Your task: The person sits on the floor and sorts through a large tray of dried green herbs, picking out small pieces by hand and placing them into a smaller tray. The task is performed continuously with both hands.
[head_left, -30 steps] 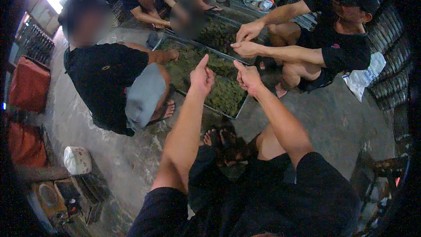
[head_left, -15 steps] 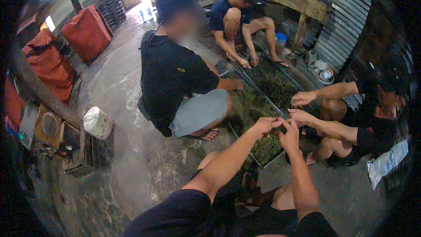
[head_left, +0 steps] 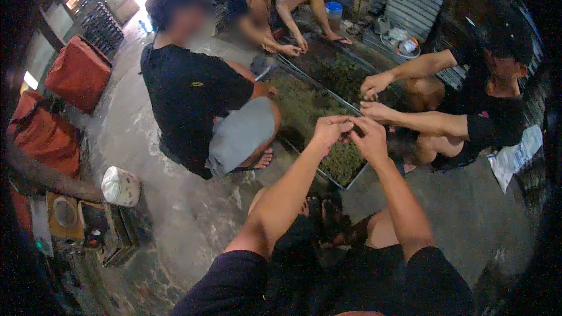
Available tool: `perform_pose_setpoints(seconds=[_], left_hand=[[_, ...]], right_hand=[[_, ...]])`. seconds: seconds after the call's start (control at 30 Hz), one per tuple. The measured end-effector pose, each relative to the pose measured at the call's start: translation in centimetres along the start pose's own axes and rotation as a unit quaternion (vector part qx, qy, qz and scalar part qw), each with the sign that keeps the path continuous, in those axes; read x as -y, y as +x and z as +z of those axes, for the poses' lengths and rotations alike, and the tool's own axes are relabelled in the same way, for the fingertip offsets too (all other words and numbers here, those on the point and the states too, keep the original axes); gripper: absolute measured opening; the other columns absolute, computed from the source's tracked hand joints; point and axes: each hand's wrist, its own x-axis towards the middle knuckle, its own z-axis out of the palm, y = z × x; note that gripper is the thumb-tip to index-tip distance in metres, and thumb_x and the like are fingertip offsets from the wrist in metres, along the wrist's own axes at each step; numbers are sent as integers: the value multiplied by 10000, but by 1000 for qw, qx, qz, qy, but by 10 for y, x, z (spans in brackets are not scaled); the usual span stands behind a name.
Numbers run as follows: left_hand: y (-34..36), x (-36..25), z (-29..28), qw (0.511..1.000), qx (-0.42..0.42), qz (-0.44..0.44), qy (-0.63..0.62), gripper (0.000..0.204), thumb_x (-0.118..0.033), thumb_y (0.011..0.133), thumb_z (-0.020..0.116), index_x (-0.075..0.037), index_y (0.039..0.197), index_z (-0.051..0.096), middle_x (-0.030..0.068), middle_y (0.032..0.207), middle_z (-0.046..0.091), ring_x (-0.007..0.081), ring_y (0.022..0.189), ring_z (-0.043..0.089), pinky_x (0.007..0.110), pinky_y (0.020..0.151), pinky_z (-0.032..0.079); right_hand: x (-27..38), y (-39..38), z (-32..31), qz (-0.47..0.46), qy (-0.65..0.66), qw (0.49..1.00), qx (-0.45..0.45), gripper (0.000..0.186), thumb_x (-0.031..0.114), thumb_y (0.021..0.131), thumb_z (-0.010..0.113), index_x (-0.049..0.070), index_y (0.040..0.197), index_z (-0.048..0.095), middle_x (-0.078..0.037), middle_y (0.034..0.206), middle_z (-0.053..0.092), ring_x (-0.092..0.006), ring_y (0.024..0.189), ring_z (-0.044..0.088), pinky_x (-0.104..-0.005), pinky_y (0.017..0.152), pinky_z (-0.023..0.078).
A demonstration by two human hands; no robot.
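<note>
My left hand (head_left: 332, 131) and my right hand (head_left: 370, 139) meet at the fingertips, both closed in a pinch. Whatever lies between the fingers is too small to make out. Below them is a long shallow tray with a thin metal rim (head_left: 345, 187), filled with greenish-brown clumpy material (head_left: 344, 162). A second, darker filled tray (head_left: 339, 76) runs alongside on the right. Just beyond my fingers, the hands (head_left: 377, 99) of a co-worker on the right are close together over the trays' edge.
One person in a black shirt (head_left: 193, 93) squats left of the trays; another (head_left: 290, 9) sits at the far end. A lidded white bucket (head_left: 122, 186), a wooden crate (head_left: 111, 240) and red-covered stacks (head_left: 79, 73) stand left. A white sack (head_left: 518, 155) lies right.
The whole view has shifted, so people and trays appear farther left and higher. My hands remain together at the fingertips over the near end of the tray.
</note>
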Motion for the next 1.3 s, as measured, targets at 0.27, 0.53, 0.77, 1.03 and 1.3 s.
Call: perform_pose_setpoints(seconds=[0.27, 0.53, 0.77, 1.03, 1.3], left_hand=[[-4, -4, 2, 997, 2, -71, -39, 261, -149, 868, 643, 5, 1077, 622, 88, 914, 654, 175, 703, 624, 285, 569, 488], [-2, -15, 0, 981, -3, -150, -124, 252, -345, 874, 631, -107, 949, 599, 34, 776, 603, 126, 655, 555, 261, 547, 407], [-2, -15, -4, 977, 10, -142, -157, 221, -253, 862, 630, -131, 1040, 577, 37, 854, 607, 132, 738, 571, 243, 566, 392], [2, -12, -7, 984, 16, -133, -118, 242, -241, 851, 661, -123, 1037, 562, 29, 821, 586, 129, 683, 518, 253, 560, 387], [4, -13, -8, 978, -10, -147, -144, 211, -262, 864, 646, -117, 989, 559, 38, 825, 587, 137, 696, 538, 252, 575, 433]], right_hand=[[-23, -6, -6, 323, 381, 863, 70, 238, 82, 843, 582, 7, 1057, 654, -46, 843, 655, -127, 736, 616, -274, 638, 501], [-54, -10, -17, 471, 660, 585, 2, 360, 352, 889, 535, 31, 1045, 581, -55, 742, 548, -119, 562, 436, -232, 486, 359], [-24, 6, -10, 492, 555, 668, -71, 335, 420, 924, 530, 121, 779, 484, 17, 621, 425, -66, 424, 282, -221, 385, 231], [-26, -4, -18, 484, 541, 685, -55, 409, 480, 925, 499, 121, 742, 431, 23, 577, 383, -95, 446, 291, -242, 394, 216], [-26, -6, -2, 484, 501, 717, -3, 268, 343, 894, 537, 79, 927, 574, -48, 693, 550, -125, 498, 424, -246, 448, 354]])
